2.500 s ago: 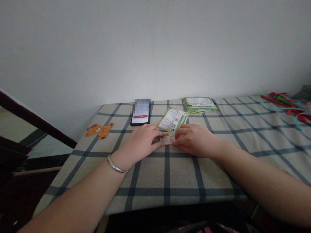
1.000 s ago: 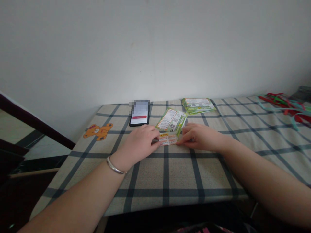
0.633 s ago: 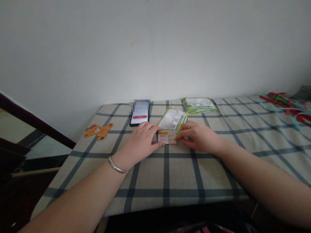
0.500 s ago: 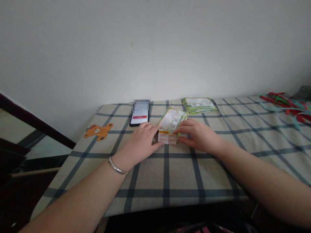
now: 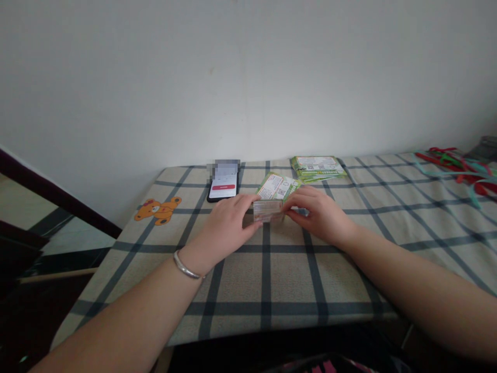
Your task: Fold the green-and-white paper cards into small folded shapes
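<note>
A small printed card (image 5: 267,211), blurred by motion and showing pale printed lines, is held low between my two hands. My left hand (image 5: 232,216), with a silver bangle at the wrist, pinches its left edge between thumb and fingers. At the right edge, the thumb and fingertips of my right hand (image 5: 316,213) close on the same card. Just behind it lies a green and white printed leaflet (image 5: 277,186), its near part hidden by the card and my right fingers. Whether the two are joined, I cannot tell.
Toward the wall, a stack of green leaflets (image 5: 318,166) lies on the checked tablecloth (image 5: 240,280). A phone (image 5: 223,189) with its screen lit is left of it. An orange bear cutout (image 5: 157,211) lies farther left. Red, green and pale blue strips (image 5: 458,168) are heaped at far right.
The small card's face has tipped, so its yellow heading no longer shows. My right fingers have drawn closer together at its edge. My left hand stays almost in place.
</note>
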`<state>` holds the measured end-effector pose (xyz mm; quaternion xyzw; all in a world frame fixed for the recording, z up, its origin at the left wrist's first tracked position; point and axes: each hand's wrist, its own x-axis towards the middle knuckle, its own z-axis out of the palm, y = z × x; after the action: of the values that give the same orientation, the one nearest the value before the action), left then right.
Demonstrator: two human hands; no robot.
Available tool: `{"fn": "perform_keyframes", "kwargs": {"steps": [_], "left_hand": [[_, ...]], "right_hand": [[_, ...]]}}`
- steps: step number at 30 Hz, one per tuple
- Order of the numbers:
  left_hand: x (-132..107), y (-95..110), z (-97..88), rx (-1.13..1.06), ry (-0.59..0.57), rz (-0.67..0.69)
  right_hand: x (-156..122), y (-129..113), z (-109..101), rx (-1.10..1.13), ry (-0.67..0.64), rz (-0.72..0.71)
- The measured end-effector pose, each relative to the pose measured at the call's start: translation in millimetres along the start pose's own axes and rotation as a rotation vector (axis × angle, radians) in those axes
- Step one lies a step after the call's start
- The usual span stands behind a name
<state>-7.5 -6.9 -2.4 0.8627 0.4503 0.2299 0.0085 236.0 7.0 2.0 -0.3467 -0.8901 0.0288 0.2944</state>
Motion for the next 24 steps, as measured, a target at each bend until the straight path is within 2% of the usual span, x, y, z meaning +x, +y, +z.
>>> {"fn": "perform_keyframes", "kwargs": {"steps": [3,8,17,21,24], "left_hand": [[-0.8,1.4,-0.9,-0.024,0.023,0.026],[-1.1,3.3,-1.9,-0.056,0.04,0.058],[-0.1,0.9,-2.8,-0.041,-0.029,0.12],[-0.4,0.0,-3.2,-0.019,0.012,0.116],[-0.6,-0.2,-3.6,-0.014,0.018,0.172]], "right_hand": [[0.6,1.6,-1.1,0.033,0.046,-0.048],[0.8,6.9,-0.8,0.07,0.051,-0.073],[1.8,23.6,1.1,0.09,-0.001,-0.132],[2.7,23.9,-1.6,0.077,-0.035,-0.127],[2.8,22.8,-3.2,0.06,-0.069,-0.119]]}}
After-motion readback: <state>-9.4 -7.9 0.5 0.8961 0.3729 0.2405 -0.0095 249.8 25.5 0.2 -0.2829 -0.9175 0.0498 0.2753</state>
